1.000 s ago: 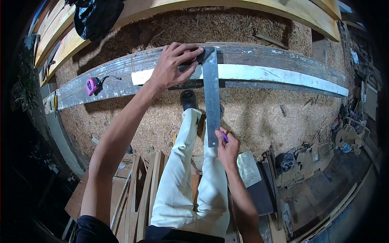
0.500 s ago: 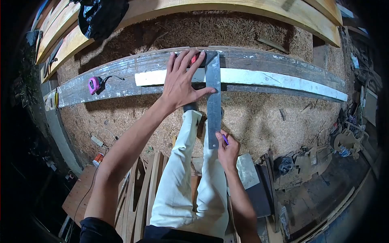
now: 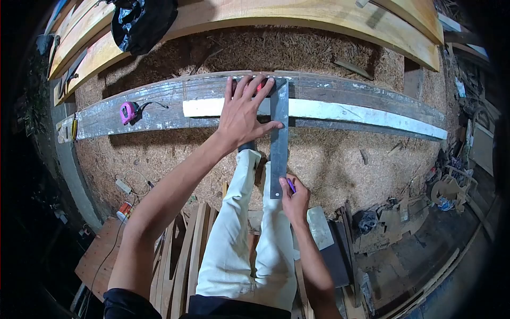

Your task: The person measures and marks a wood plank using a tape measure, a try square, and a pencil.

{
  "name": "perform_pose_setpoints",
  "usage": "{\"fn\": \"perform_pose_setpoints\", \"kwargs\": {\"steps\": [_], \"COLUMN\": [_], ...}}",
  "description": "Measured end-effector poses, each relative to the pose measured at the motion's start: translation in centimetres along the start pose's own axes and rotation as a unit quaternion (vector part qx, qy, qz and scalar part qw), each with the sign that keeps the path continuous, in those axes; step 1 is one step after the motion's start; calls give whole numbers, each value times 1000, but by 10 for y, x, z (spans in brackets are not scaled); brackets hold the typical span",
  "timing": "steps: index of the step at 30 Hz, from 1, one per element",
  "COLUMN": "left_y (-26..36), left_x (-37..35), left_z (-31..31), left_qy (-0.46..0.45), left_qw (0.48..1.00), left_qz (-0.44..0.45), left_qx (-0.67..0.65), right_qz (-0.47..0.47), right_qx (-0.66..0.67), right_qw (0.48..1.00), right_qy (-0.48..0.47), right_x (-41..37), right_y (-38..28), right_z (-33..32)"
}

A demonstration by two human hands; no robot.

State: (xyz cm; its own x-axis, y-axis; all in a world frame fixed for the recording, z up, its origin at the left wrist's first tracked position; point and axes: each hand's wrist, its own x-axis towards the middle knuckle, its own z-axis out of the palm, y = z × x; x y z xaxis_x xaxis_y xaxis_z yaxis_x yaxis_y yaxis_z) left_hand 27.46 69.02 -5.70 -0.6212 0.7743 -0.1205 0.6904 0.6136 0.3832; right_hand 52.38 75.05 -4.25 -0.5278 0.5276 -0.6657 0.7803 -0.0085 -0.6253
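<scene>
A long white-painted wood strip [image 3: 345,112] lies along a worn, paint-spotted plank [image 3: 154,95]. Across the strip sits a try square [image 3: 279,138], its steel blade pointing back toward my body and its dark stock at the strip's far side. My left hand [image 3: 243,114] grips the square, fingers curled over the stock and thumb pressing on the blade. Down by the blade's holed end is my right hand [image 3: 295,198], closed around a purple pen [image 3: 291,185], with the thumb at the blade's edge.
On the plank's left part rests a pink tape measure [image 3: 128,112]. A black plastic bag [image 3: 142,26] hangs over pale beams [image 3: 297,18] at the back. Wood shavings [image 3: 340,159] cover the ground. Lengths of timber [image 3: 183,260] lie beside my legs, and cardboard scraps [image 3: 390,231] sit to the right.
The view has shifted slightly, so the plank sits a little lower in it. Both hands keep their hold on the try square and the pen, with little other visible movement.
</scene>
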Motion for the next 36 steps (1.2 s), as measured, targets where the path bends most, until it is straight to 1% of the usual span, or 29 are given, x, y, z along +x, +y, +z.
{"fn": "perform_pose_setpoints", "kwargs": {"steps": [2, 3, 5, 7, 9, 10, 12, 13, 15, 17, 20, 23, 26, 30, 32, 36], "left_y": [2, 3, 5, 7, 9, 10, 11, 12, 13, 13, 15, 16, 17, 16, 17, 17], "left_x": [0, 1, 1, 1, 1, 1, 1, 1, 1, 1, 2, 1, 1, 2, 2, 3], "left_z": [-2, -3, -3, -5, -7, -8, -9, -10, -11, -11, -15, -14, -16, -14, -15, -16], "left_qy": [-2, -8, -18, -26, -28, -32, -34, -38, -45, -44, -48, -50, -53, -53, -63, -64], "left_qw": [1000, 1000, 1000, 999, 999, 999, 999, 998, 998, 998, 997, 997, 997, 997, 996, 996], "left_qz": [-3, -6, -18, -23, -27, -31, -36, -41, -48, -48, -51, -57, -58, -57, -62, -62], "left_qx": [3, 7, 0, 3, 4, 5, 5, 4, -2, 2, 6, 3, 1, 7, 6, 1], "right_qz": [-53, -56, -125, -89, -109, -111, -101, -104, -218, -212, -260, -278, -288, -285, -315, -312], "right_qx": [-32, -33, -24, 88, 195, 194, 168, 166, 125, 107, 107, 76, 49, 49, 30, 9], "right_qw": [996, 996, 968, 963, 965, 965, 980, 980, 968, 971, 958, 955, 953, 954, 944, 945], "right_qy": [58, 60, 216, 239, 137, 137, 18, 18, 25, 18, 52, 72, 79, 79, 91, 97], "right_x": [0, 3, 12, 29, 57, 67, 82, 87, 95, 104, 105, 109, 111, 115, 118, 117], "right_y": [4, 0, -6, -54, -68, -82, -107, -113, -115, -108, -111, -110, -113, -110, -107, -108], "right_z": [1, -2, -17, -46, -78, -79, -79, -73, -54, -51, -42, -40, -40, -38, -36, -35]}}
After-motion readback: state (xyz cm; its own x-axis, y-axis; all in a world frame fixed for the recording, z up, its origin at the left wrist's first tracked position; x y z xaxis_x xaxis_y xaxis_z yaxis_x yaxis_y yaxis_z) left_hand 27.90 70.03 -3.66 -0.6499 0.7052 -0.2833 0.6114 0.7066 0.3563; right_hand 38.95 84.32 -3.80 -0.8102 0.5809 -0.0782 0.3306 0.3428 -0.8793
